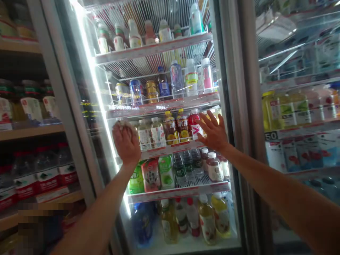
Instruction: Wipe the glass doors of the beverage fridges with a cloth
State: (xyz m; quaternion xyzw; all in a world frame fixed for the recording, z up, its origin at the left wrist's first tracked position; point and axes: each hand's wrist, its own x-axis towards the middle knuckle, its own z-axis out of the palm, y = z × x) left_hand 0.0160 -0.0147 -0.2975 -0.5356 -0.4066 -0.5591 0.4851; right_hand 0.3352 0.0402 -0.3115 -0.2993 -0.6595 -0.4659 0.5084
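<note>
A glass fridge door (pixel 148 134), closed as far as its reflections show, stands in front of me. Against it my left hand (pixel 126 143) presses a crumpled pale cloth (pixel 124 124), which shows above the fingertips and is otherwise hidden under the fingers. My right hand (pixel 214 131) is spread out near the right side of the glass, palm toward it and fingers apart, holding nothing. Behind the glass, between the hands, are iced tea bottles with yellow caps (pixel 183 125) and pale labelled bottles (pixel 157 132). A red bottle (pixel 194 122) shows just left of my right hand.
Wire shelves (pixel 176 189) inside the fridge carry several rows of drinks. A metal door frame (pixel 244 106) runs up the right side. Open shelves with red-capped bottles (pixel 47 170) stand at left, and another drinks cabinet with yellow bottles (pixel 269 108) at right.
</note>
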